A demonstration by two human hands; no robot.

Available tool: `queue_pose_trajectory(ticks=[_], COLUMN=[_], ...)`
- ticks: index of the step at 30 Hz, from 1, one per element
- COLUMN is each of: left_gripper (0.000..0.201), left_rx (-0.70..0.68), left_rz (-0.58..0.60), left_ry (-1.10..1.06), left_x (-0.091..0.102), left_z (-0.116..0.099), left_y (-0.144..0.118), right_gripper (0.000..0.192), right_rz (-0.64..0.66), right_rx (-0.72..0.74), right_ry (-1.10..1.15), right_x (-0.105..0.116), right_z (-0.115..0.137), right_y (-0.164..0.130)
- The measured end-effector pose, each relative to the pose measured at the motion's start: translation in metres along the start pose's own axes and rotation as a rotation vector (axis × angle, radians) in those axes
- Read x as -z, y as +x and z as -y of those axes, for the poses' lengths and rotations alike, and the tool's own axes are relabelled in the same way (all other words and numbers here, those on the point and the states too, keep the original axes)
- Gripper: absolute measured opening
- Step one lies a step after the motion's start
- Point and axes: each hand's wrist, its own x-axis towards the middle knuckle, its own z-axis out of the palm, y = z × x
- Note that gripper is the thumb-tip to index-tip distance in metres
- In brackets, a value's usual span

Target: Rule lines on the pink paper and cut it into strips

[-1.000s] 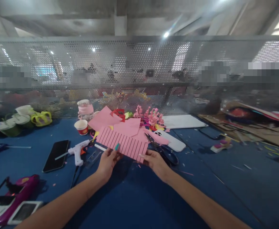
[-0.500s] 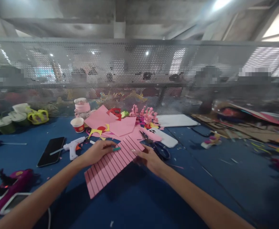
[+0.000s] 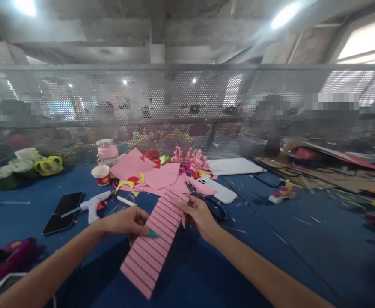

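Presently, I see both hands holding one pink slit sheet [image 3: 155, 244] above the blue table [image 3: 303, 256], near centre. The left hand [image 3: 126, 221] pinches the sheet's left edge about midway, fingers closed on it. The right hand [image 3: 197, 216] grips the far right corner, fingers curled around the edge. The sheet runs lengthwise from the far end by the hands toward me, its near end hanging free and unsupported.

Risk, in my judgement: the parallel cuts leave only a narrow uncut margin, so a pull with the hands moving apart could tear a strip loose. The free near end may sag or fold on its own. Scissors [image 3: 206, 201] lie just beyond the right hand, near enough to snag the paper's far edge. A glue gun [image 3: 93, 205] lies to the left beside a black phone [image 3: 59, 211]; its cable could catch a forearm.

Against the earlier frames: a second ago the sheet was held broadside, strips pointing toward me. It has since been turned, so the long side now runs near to far, and the left hand has shifted along the edge.
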Motion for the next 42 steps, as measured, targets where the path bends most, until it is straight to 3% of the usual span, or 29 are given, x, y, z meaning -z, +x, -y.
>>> queue_pose_trajectory(ticks=[1,2,6,8,11,16,18,20,22,23,25,27,31,33,37,42], left_gripper=[0.016,0.020,0.032,0.028,0.032,0.045,0.044,0.035,0.026,0.023,0.022,0.027,0.034,0.035,0.040,0.035], left_rx=[0.009,-0.028,-0.243,-0.258,-0.277,-0.124,-0.113,-0.149,-0.187,-0.203,-0.237,-0.258,-0.300,-0.325,-0.388,-0.448], left_rz=[0.013,-0.070,-0.733,-0.914,-0.825,-0.606,-0.591,-0.672,-0.743,-0.767,-0.799,-0.817,-0.844,-0.856,-0.901,-0.953], left_ry=[-0.038,-0.120,-0.694,-0.870,-0.937,-0.776,-0.736,-0.770,-0.805,-0.814,-0.826,-0.827,-0.786,-0.768,-0.698,-0.655], left_x=[-0.005,-0.011,-0.028,-0.033,-0.036,-0.036,-0.035,-0.032,-0.029,-0.027,-0.024,-0.022,-0.020,-0.020,-0.015,-0.007], left_z=[0.001,0.003,0.015,0.022,0.030,0.030,0.028,0.025,0.023,0.022,0.021,0.021,0.020,0.017,0.001,-0.023], left_y=[0.000,0.002,0.017,0.023,0.026,0.023,0.023,0.024,0.024,0.024,0.024,0.024,0.024,0.023,0.016,0.012], right_gripper=[0.045,0.045,0.048,0.048,0.043,0.038,0.031,0.017,0.028,0.035,0.042,0.047,0.059,0.049,0.010,0.010], right_rz=[-0.015,-0.028,0.087,0.219,0.231,0.205,0.082,-0.119,-0.410,-0.481,-0.493,-0.410,-0.323,-0.313,-0.291,-0.210], right_rx=[0.010,0.018,0.006,-0.040,-0.032,0.100,0.282,0.423,0.314,0.215,0.033,-0.046,-0.117,-0.135,-0.127,-0.127], right_ry=[0.030,0.059,-0.009,-0.116,-0.272,-0.575,-0.837,-1.205,-1.597,-1.719,-1.827,-1.790,-1.436,-1.349,-1.178,-0.808], right_x=[-0.001,-0.002,-0.004,-0.005,-0.006,0.000,0.004,0.008,0.012,0.014,0.019,0.026,0.039,0.044,0.048,0.027], right_z=[0.000,-0.001,-0.006,-0.011,-0.017,-0.008,0.002,0.013,0.022,0.026,0.031,0.033,0.034,0.034,0.034,0.027], right_y=[-0.001,-0.002,-0.006,-0.007,-0.006,-0.002,-0.002,-0.004,-0.005,-0.006,-0.004,0.000,0.009,0.012,0.015,0.016])
